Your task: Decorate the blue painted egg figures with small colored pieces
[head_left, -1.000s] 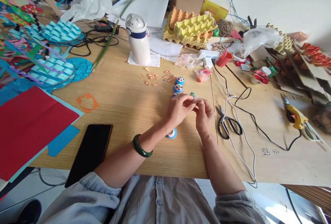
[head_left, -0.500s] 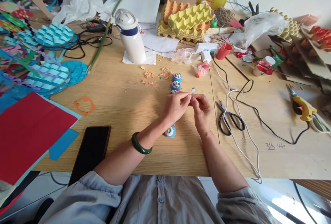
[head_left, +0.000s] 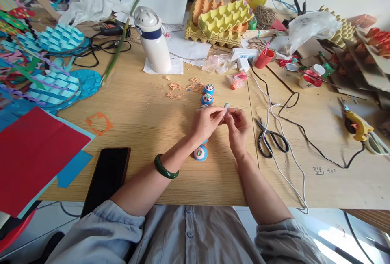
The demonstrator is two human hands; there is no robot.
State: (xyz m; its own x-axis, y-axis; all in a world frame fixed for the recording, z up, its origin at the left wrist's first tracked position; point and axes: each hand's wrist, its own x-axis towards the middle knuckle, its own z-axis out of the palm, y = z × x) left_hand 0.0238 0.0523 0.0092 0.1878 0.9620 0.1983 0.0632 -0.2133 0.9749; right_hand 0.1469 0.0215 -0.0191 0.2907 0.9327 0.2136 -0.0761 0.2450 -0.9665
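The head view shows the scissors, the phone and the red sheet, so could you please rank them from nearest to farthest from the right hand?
From the right hand:
1. Scissors, just to its right.
2. Phone, to its left, near the table edge.
3. Red sheet, farther left, beyond the phone.

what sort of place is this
Probably a craft workspace: black-handled metal scissors and a yellow glue gun, by its look, lie on the wooden table, with yellow cardboard egg trays stacked at the back.
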